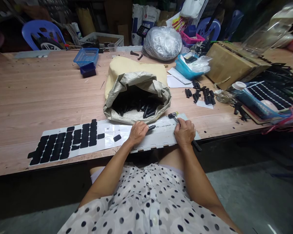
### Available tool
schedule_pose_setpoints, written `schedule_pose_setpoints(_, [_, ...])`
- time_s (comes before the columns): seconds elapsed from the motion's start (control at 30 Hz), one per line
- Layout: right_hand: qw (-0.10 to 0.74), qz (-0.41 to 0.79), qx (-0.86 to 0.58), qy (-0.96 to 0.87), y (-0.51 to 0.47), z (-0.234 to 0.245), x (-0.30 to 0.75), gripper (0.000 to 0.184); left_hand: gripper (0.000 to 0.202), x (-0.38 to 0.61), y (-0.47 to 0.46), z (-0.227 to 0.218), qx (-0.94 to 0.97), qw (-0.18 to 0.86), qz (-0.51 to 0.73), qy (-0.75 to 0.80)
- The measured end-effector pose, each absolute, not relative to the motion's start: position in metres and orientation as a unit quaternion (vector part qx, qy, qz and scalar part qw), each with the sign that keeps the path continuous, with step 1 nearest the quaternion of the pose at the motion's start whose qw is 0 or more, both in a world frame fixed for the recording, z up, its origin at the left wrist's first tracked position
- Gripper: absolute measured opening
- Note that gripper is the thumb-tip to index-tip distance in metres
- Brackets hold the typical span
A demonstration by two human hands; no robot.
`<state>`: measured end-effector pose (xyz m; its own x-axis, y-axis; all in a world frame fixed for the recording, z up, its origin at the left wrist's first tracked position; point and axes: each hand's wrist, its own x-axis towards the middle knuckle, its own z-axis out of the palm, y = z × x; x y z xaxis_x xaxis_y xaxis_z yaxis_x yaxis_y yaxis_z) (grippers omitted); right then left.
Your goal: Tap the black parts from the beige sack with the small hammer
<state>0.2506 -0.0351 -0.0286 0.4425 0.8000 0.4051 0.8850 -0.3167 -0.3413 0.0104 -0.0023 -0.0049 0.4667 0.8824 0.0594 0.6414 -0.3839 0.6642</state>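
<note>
My left hand is closed around a small black plastic part, whose tip points right over a pale board at the table's front edge. My right hand grips a small hammer by its handle. The hammer head lies low over the board's far edge, and the black handle end sticks out below the hand. Just beyond both hands, an open woven sack lies on its side with its mouth toward me, holding many black parts. Left of my left hand is a sheet of black rounded stickers.
Loose black parts lie at the right near a cardboard box and a clear jar. Blue baskets stand at the back left. Behind the sack sit a stuffed plastic bag and a turquoise basket.
</note>
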Motion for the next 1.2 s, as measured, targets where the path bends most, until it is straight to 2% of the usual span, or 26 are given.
schedule_pose_setpoints(0.17, [0.275, -0.100, -0.797, -0.528, -0.034, -0.029, 0.250, 0.030, 0.031, -0.012, -0.002, 0.012, 0.836, 0.377, 0.156, 0.367])
schedule_pose_setpoints(0.27, [0.274, -0.106, -0.797, -0.528, -0.034, -0.030, 0.250, 0.031, 0.020, -0.028, -0.015, 0.018, 0.844, 0.422, 0.117, 0.310])
schedule_pose_setpoints(0.37, [0.275, -0.103, -0.797, -0.528, -0.034, -0.031, 0.250, 0.031, 0.008, -0.036, -0.036, 0.018, 0.850, 0.419, 0.101, 0.305])
schedule_pose_setpoints(0.43, [0.274, -0.095, -0.798, -0.529, -0.034, -0.031, 0.251, 0.031, 0.003, -0.035, -0.049, 0.016, 0.855, 0.397, 0.103, 0.318])
schedule_pose_setpoints(0.57, [0.269, -0.092, -0.798, -0.531, -0.034, -0.030, 0.250, 0.031, 0.008, -0.026, -0.055, 0.018, 0.851, 0.380, 0.135, 0.336])
schedule_pose_setpoints(0.7, [0.266, -0.105, -0.799, -0.530, -0.034, -0.030, 0.248, 0.031, 0.012, -0.008, -0.023, 0.025, 0.794, 0.394, 0.233, 0.401])
schedule_pose_setpoints(0.83, [0.268, -0.097, -0.798, -0.531, -0.033, -0.029, 0.247, 0.031, 0.014, 0.013, 0.028, 0.022, 0.722, 0.313, 0.332, 0.519])
schedule_pose_setpoints(1.0, [0.270, -0.097, -0.797, -0.531, -0.033, -0.029, 0.244, 0.031, 0.006, 0.027, 0.069, 0.002, 0.663, 0.245, 0.288, 0.646])
schedule_pose_setpoints(1.1, [0.266, -0.105, -0.796, -0.533, -0.033, -0.028, 0.243, 0.031, 0.012, 0.026, 0.072, -0.006, 0.660, 0.242, 0.280, 0.654])
schedule_pose_setpoints(1.2, [0.260, -0.106, -0.799, -0.531, -0.033, -0.028, 0.242, 0.030, 0.010, 0.020, 0.067, -0.006, 0.662, 0.258, 0.331, 0.622])
